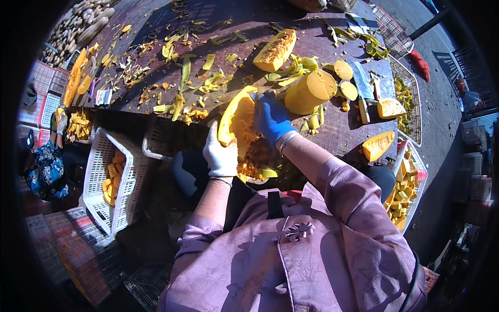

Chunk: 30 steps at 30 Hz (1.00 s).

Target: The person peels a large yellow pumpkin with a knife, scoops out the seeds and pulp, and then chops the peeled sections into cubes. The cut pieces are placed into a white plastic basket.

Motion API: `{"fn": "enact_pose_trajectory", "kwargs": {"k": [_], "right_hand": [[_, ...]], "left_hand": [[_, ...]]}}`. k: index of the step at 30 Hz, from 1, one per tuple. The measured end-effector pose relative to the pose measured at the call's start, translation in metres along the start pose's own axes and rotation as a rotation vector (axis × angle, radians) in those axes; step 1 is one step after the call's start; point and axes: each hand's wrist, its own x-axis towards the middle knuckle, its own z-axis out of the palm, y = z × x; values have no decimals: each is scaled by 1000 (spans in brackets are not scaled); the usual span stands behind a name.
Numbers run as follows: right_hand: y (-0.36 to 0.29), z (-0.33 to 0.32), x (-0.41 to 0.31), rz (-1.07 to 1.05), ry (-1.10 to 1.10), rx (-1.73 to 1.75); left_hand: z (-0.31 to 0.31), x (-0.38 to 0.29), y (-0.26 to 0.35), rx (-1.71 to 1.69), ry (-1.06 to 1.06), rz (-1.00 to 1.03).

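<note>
At the near edge of the table, my left hand (pixel 222 154) in a white glove grips a hollowed piece of peeled orange squash (pixel 234 111) by its near side. My right hand (pixel 273 117) in a blue glove is curled against the right side of that piece. Whether its fingers grip anything is hidden. Stringy pulp and seeds (pixel 248 170) lie below the squash, over the lap. A thick peeled squash chunk (pixel 308 91) stands just right of my right hand. Behind it rests a squash half (pixel 276 50) with its seed side showing.
A cleaver (pixel 361 87) lies on the right, beside round squash slices (pixel 343 70). Peel strips (pixel 185 74) litter the table (pixel 163 91). Crates of peel (pixel 405 101) and cut cubes (pixel 401 195) stand right; a white crate (pixel 113 187) stands left. Another person (pixel 46 167) works far left.
</note>
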Motion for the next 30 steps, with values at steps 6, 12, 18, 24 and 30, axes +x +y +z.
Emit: {"fn": "enact_pose_trajectory", "kwargs": {"k": [6,12,18,24,30], "right_hand": [[-7,1,13,105,-183,45],[4,24,-21,-51,-33,-16],[-4,6,8,64,32,20],[-5,19,-26,-27,95,-68],[9,18,16,129,267,49]], "left_hand": [[1,0,-3,-94,-4,-35],[1,0,-2,-57,-8,-61],[1,-2,-2,-49,-19,-38],[3,-1,-5,-44,35,22],[7,-4,10,70,-3,121]]}}
